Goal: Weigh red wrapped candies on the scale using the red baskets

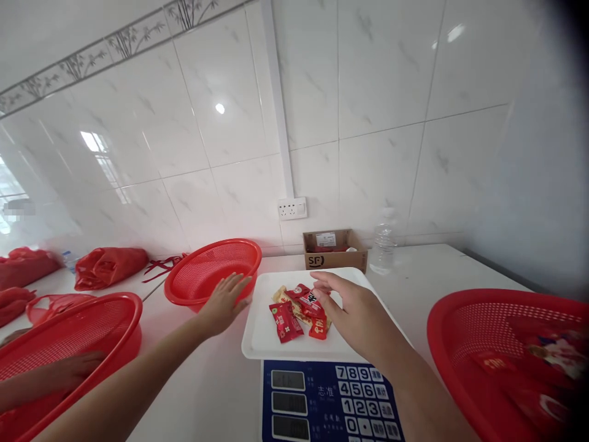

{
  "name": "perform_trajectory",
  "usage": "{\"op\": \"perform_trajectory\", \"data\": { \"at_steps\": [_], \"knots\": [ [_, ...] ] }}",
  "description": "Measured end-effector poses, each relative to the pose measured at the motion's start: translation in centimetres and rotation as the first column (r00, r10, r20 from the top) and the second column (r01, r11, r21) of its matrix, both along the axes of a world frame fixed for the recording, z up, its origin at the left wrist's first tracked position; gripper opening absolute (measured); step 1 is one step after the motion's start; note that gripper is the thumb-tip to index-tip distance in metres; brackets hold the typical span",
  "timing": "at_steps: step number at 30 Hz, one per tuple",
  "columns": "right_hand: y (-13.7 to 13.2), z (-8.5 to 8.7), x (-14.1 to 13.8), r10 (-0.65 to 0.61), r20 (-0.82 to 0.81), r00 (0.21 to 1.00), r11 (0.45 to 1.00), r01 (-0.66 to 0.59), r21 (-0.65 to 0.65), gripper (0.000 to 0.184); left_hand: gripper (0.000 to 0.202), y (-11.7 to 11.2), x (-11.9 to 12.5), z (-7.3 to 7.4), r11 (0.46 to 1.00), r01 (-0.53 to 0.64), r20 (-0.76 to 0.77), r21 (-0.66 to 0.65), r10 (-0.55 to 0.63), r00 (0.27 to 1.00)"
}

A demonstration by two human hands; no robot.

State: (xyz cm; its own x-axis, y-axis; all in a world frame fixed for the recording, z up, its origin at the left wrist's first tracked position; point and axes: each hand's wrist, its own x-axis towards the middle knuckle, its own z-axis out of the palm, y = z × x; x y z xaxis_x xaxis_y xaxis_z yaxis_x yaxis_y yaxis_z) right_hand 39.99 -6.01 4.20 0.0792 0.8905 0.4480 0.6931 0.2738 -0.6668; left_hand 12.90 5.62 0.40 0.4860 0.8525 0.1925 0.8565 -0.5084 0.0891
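Note:
My left hand (225, 307), fingers stretched out and holding nothing, hovers between a red plastic basket (243, 245) and the white weighing tray (257, 347). Over the right part of that tray is my right hand (345, 304), its thumb and fingers apart with nothing seen between them. Beside it on the tray lies a small pile of wrapped snacks: a dark red packet (286, 322), a bright red packet (317, 328) and some beige-yellow ones (281, 294). The tray sits on a blue digital scale (324, 405) with number keys; its display digits are too faint to read.
At the right stands a red basket (442, 344) holding red packets. An open cardboard box (340, 261) and a clear plastic bottle (383, 242) are by the wall. On the left, another person's hand (78, 371) reaches into a red basket (133, 313); red bags (110, 267) lie behind.

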Motion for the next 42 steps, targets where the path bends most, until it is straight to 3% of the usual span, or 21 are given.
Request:
{"op": "perform_trajectory", "data": {
  "at_steps": [4,7,10,14,18,25,31,38,42],
  "knots": [
    [-0.1,0.2,0.0,-0.002,-0.006,1.000,1.000,0.002,0.014,0.036,0.065,-2.6,4.8,0.4,0.958,0.234,0.043,-0.167,-0.230,0.972],
    [0.0,0.3,0.0,-0.006,-0.023,1.000,1.000,0.007,0.010,0.035,0.085,-3.0,7.5,0.2,0.909,0.304,0.065,-0.284,-0.299,0.952],
    [0.0,0.4,0.2,-0.021,-0.027,0.999,1.000,0.020,-0.010,0.036,0.095,-2.3,9.2,-0.4,0.909,0.321,0.133,-0.265,-0.296,0.946],
    [0.0,0.3,0.3,-0.031,-0.045,0.999,0.999,0.030,-0.017,0.036,0.084,-1.3,9.9,-1.1,0.934,0.313,0.199,-0.175,-0.278,0.940],
    [0.2,0.3,0.2,-0.006,-0.035,0.999,1.000,0.005,-0.021,0.037,0.071,-0.8,9.8,-0.9,0.949,0.290,0.227,-0.124,-0.257,0.939],
    [0.0,0.5,0.2,0.000,-0.055,0.998,1.000,-0.001,-0.020,0.036,0.029,-0.8,9.7,-0.4,0.963,0.269,0.251,0.002,-0.261,0.932],
    [-0.1,0.4,0.2,0.005,-0.047,0.999,1.000,-0.006,-0.011,0.037,0.021,-0.7,9.3,0.7,0.972,0.215,0.279,0.098,-0.235,0.931],
    [-0.1,0.3,0.4,0.010,-0.082,0.997,0.999,-0.013,-0.041,0.037,0.023,2.4,4.7,4.2,0.981,-0.068,0.345,0.180,0.002,0.939],
    [-0.1,0.5,0.1,0.006,-0.075,0.997,0.998,-0.011,-0.065,0.038,0.028,4.2,1.2,5.4,0.959,-0.232,0.349,0.164,0.163,0.923]
  ]
}}
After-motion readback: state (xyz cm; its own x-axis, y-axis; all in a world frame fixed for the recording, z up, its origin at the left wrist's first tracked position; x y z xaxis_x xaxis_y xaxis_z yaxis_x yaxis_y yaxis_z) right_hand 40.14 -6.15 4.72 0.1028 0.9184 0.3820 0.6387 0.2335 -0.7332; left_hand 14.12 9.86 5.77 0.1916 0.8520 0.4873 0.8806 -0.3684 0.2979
